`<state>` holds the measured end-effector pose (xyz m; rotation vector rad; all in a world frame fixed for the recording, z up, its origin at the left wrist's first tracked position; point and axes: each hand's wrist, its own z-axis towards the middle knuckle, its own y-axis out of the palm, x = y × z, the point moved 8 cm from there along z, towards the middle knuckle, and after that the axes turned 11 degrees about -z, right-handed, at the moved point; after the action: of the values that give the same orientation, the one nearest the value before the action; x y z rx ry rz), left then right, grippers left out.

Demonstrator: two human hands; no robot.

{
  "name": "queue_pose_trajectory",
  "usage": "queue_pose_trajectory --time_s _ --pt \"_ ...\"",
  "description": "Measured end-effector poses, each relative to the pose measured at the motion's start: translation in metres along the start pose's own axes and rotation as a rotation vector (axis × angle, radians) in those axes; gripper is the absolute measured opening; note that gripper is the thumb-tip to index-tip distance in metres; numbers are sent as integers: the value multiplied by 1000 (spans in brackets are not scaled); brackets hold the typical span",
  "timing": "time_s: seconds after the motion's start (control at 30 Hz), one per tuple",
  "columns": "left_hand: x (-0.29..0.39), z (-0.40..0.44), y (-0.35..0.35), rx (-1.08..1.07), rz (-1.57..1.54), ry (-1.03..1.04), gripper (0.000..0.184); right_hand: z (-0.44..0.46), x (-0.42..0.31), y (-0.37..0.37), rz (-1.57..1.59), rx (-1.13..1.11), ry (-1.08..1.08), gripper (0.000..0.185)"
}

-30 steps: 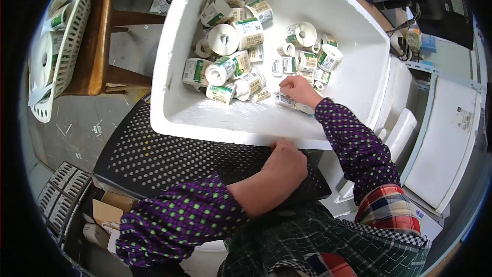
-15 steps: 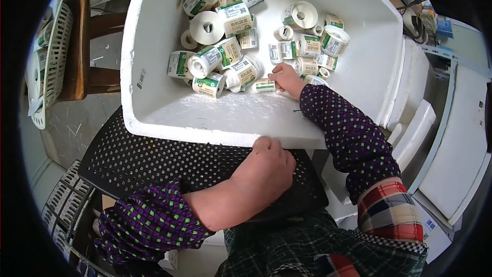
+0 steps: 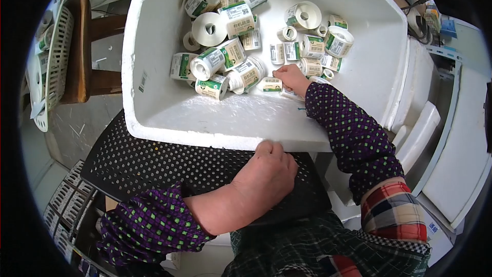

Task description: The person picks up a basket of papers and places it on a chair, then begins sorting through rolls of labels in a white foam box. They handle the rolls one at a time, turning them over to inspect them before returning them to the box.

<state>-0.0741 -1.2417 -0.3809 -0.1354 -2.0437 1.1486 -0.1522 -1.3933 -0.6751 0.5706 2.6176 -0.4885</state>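
Inside a white foam box (image 3: 205, 138) lie many rolls of printed labels in green, white and beige, in a left heap (image 3: 210, 61) and a right heap (image 3: 312, 43). My right hand (image 3: 293, 79) reaches in between the heaps, its fingers pinched beside a small label roll (image 3: 270, 84) at the near edge. Its fingertips are partly hidden, with a pale piece just under the palm; whether it grips this cannot be told. My left hand (image 3: 266, 174) is closed at the box's near rim, its curled fingers against the foam.
A black perforated chair seat (image 3: 154, 161) is under the near side of the box. A wooden chair (image 3: 78, 46) and a white basket (image 3: 55, 61) with label rolls stand at left. White foam pieces (image 3: 421, 133) and a white appliance-like cabinet (image 3: 456, 154) are on the right.
The view has shifted slightly. My right hand stays low among the rolls, and a little more of the pale piece under it shows. My left hand keeps its place at the rim.
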Motion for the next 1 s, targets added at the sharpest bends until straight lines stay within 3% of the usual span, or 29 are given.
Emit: queue_pose_trajectory --time_s 0.13,0.2,0.47,0.6,0.77,1.0 --pt "0 0 0 11 -12 9 33 -9 -7 9 101 -97 -45 34" --pt "1 -1 -1 15 -27 3 34 -15 -13 8 -58 -41 -185 35" --pt "2 0 0 -5 -18 13 35 4 5 0 -2 22 -20 30" --pt "3 -1 -2 -2 -19 11 36 -3 -2 -1 -25 12 -15 31" --pt "3 -2 -1 4 -32 13 35 -12 -16 8 -34 19 -211 27" --pt "4 -1 1 1 36 12 34 -5 -10 4 -68 20 -81 26"
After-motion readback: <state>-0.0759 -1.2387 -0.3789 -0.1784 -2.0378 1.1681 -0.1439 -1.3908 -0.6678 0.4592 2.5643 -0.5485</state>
